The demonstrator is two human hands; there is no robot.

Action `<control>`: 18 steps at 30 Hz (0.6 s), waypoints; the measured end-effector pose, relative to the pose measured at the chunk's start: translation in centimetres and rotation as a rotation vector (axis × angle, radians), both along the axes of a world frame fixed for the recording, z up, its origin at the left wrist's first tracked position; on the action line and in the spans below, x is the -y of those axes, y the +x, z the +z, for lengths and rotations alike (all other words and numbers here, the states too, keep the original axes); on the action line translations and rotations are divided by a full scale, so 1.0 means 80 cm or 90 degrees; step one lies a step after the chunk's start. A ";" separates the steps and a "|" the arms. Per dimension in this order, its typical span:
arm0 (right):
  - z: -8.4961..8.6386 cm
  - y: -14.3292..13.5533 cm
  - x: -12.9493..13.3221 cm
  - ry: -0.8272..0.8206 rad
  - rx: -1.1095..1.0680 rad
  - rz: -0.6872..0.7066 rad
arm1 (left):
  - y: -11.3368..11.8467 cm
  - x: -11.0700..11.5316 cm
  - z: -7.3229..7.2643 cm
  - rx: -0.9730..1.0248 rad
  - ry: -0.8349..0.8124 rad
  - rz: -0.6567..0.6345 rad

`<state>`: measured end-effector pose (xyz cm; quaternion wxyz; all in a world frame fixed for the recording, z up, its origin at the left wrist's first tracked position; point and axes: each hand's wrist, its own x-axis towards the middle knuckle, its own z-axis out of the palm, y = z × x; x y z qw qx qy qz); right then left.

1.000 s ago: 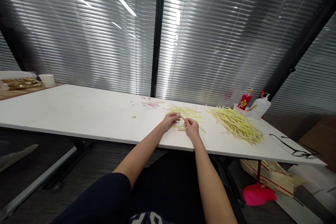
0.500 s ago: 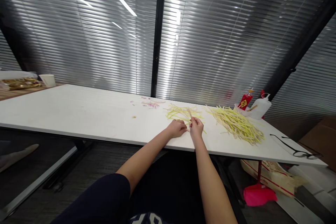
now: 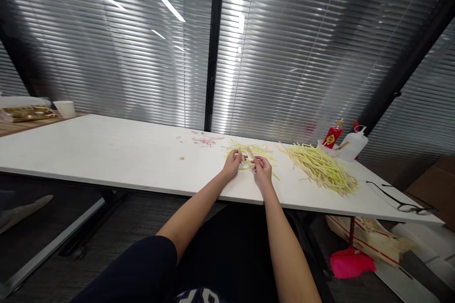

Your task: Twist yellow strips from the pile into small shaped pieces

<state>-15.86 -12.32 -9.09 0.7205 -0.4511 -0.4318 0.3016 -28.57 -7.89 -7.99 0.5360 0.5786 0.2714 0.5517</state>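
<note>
Both hands lifted off the table [image 3: 106,151] since last frame, left hand [image 3: 232,163] and right hand [image 3: 262,169] pinching one strip [image 3: 249,153]; I'd keep it taut

A long white table [image 3: 106,156] runs across the middle of the frame. On it lie a small spread of yellow-green strips [image 3: 250,151] at centre, a bigger heap of strips [image 3: 320,166] to the right, pinkish scraps [image 3: 204,140], a white squeeze bottle [image 3: 351,146], a red packet [image 3: 331,138] and black glasses [image 3: 400,197] at the right edge.
</note>
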 end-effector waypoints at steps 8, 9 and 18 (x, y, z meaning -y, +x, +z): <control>0.001 -0.006 0.005 0.013 0.135 0.006 | 0.020 0.009 0.002 0.140 -0.064 -0.108; 0.000 -0.006 0.005 0.012 0.140 0.008 | 0.019 0.010 0.002 0.132 -0.061 -0.112; -0.004 -0.004 0.002 0.003 0.146 0.046 | 0.013 0.014 0.002 0.128 -0.089 -0.137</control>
